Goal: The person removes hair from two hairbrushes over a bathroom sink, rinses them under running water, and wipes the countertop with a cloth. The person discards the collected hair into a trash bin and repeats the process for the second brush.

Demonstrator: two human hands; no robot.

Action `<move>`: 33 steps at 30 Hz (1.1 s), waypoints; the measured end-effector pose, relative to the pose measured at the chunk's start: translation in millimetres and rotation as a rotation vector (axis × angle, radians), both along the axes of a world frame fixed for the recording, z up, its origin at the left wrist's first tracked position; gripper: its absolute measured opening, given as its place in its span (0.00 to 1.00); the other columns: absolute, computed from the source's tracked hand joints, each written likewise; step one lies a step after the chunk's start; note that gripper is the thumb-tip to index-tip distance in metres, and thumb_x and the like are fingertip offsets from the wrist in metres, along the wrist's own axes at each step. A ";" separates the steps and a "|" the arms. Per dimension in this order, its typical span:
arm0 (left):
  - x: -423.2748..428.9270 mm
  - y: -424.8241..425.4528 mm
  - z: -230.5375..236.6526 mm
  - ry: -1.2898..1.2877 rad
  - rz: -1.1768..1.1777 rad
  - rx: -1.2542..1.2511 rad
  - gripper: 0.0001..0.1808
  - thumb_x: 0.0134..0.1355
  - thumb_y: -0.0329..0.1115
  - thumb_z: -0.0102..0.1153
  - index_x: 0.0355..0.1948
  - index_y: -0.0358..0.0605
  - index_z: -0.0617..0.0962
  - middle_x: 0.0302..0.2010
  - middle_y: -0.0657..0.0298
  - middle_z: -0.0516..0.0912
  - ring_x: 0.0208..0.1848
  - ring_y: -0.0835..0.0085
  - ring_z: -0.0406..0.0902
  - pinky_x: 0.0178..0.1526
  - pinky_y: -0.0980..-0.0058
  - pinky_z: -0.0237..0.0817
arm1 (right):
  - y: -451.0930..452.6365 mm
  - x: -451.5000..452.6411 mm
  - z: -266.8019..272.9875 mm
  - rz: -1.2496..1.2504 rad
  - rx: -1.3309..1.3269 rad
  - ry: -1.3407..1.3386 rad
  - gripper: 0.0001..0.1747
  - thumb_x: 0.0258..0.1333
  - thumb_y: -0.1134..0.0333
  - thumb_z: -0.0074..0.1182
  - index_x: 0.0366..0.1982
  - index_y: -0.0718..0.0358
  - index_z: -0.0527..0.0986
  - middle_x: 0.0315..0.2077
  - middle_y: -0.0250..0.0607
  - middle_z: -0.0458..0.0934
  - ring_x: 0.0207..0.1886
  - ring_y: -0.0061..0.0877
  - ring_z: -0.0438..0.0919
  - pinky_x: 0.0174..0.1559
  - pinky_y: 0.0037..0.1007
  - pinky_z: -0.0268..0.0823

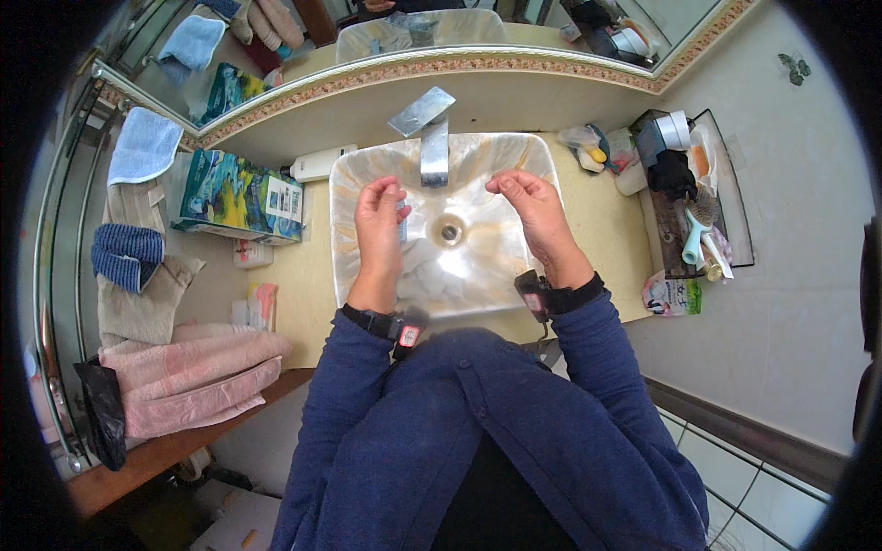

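Observation:
Over the left part of a marbled washbasin [506,289] is my left hand [377,224], its fingers loosely curled. A small pale blue item [402,224] shows beside those fingers; whether they touch it is unclear. My right hand [537,210] hovers over the basin's right part, thumb and fingertips drawn close together, with no object visible between them. Between the hands lies the round drain [450,232]. A metal faucet [434,155] reaches over the basin's back edge, its flat lever [422,111] turned at an angle. Something pale and crumpled-looking [431,275] lies low in the basin, indistinct.
Left of the basin are a patterned box [238,196], a white bottle [322,164] and towels [200,372] on a rack. On the right, a wall basket [665,234] holds a hairbrush [696,224] and other items. Behind the faucet is a framed mirror [441,58].

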State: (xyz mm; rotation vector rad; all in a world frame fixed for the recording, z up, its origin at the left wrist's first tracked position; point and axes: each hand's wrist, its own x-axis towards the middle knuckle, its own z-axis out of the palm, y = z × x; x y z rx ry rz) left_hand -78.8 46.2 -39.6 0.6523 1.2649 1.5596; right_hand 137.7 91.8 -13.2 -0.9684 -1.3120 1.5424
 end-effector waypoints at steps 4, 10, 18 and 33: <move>13.2 -5.3 7.2 0.062 -0.367 -0.002 0.17 0.66 0.35 0.52 0.54 0.45 0.72 0.54 0.66 0.72 0.51 0.76 0.72 0.50 0.74 0.66 | 0.3 -2.7 11.1 0.171 0.080 -0.116 0.10 0.60 0.65 0.53 0.34 0.65 0.79 0.33 0.33 0.78 0.42 0.21 0.74 0.50 0.25 0.62; 25.5 -2.2 9.9 0.024 -0.551 0.022 0.12 0.62 0.29 0.57 0.46 0.37 0.75 0.35 0.61 0.82 0.36 0.76 0.79 0.41 0.79 0.71 | 1.2 -12.7 7.5 0.207 0.304 -0.356 0.07 0.52 0.69 0.57 0.33 0.63 0.81 0.30 0.40 0.78 0.40 0.26 0.76 0.45 0.28 0.65; 18.6 -3.6 2.0 -0.157 -0.385 -0.036 0.05 0.64 0.30 0.55 0.40 0.42 0.76 0.32 0.65 0.81 0.33 0.80 0.78 0.39 0.81 0.72 | -5.3 -20.7 -10.8 0.066 0.203 -0.384 0.16 0.52 0.68 0.57 0.45 0.62 0.78 0.38 0.46 0.79 0.44 0.32 0.77 0.49 0.30 0.66; 6.1 -10.6 16.9 -0.041 -0.596 -0.149 0.11 0.65 0.30 0.48 0.47 0.44 0.77 0.44 0.63 0.81 0.46 0.74 0.79 0.49 0.77 0.69 | -4.6 -27.1 -25.9 -0.025 -0.018 -0.081 0.06 0.55 0.72 0.54 0.33 0.66 0.79 0.31 0.34 0.80 0.37 0.18 0.75 0.42 0.22 0.66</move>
